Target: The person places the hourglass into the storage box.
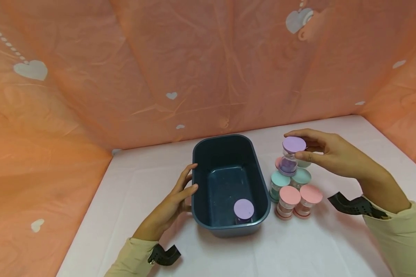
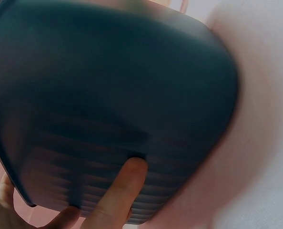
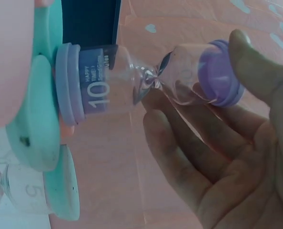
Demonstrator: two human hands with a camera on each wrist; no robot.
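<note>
Sleeves and wrist straps sit closest to the head camera, so going left to right from there. Left hand (image 1: pixel 175 200) lies flat against the outer left wall of the dark blue tub (image 1: pixel 197 169), fingers straight and spread, nothing gripped; the left wrist view shows a fingertip (image 2: pixel 132 171) pressing on the ribbed lower side. Inside the tub, near the front right corner, one purple-capped sand timer (image 1: pixel 244 211) already stands upright.

Just right of the tub is a cluster of timers on the white tablecloth (image 1: pixel 131 184): two pink ones (image 1: pixel 299 200) in front, teal ones (image 1: pixel 291 179) behind. On top of those stands the purple 10-minute timer (image 1: pixel 291 156), long axis vertical. Right hand (image 1: pixel 327 154) has it pinched by the top cap, thumb on the near edge and fingers curled round the far side; the right wrist view shows the thumb (image 3: pixel 256 67) on the cap rim and the bottom cap resting on a teal lid.

So the held timer is right beside the tub's right wall, and the tub opening lies to its left and lower. Right hand is clearly the nearer one.
</note>
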